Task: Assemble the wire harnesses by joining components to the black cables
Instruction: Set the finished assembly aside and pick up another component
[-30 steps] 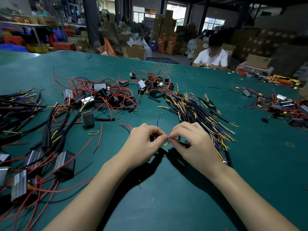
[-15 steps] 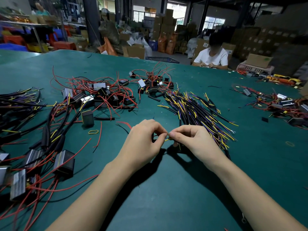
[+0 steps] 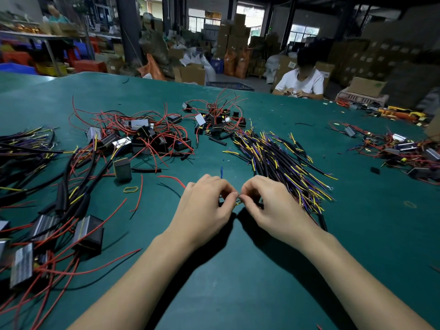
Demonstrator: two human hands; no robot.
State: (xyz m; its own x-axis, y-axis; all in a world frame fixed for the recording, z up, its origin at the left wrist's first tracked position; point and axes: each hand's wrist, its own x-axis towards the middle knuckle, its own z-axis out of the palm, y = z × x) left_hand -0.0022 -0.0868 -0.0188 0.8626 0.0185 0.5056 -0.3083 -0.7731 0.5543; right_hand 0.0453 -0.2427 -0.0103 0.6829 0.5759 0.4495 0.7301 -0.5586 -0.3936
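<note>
My left hand (image 3: 204, 206) and my right hand (image 3: 273, 206) meet fingertip to fingertip over the green table (image 3: 238, 282). Between them they pinch thin wire ends (image 3: 238, 203), yellow showing at the tips. A blue wire tip (image 3: 222, 172) sticks up behind my left hand. What the wires join to is hidden under my fingers. Just right of my right hand lies a pile of black cables (image 3: 281, 163) with yellow and purple leads.
Black box components with red wires (image 3: 147, 136) are heaped at the centre left. Assembled harnesses with silver-faced modules (image 3: 54, 225) lie at the left edge. A yellow rubber band (image 3: 130, 189) lies left of my hands. A person in a white shirt (image 3: 301, 82) sits across the table.
Both hands stay together at the same spot, with the fingertips drawn slightly closer on the wire ends. The view has shifted a little.
</note>
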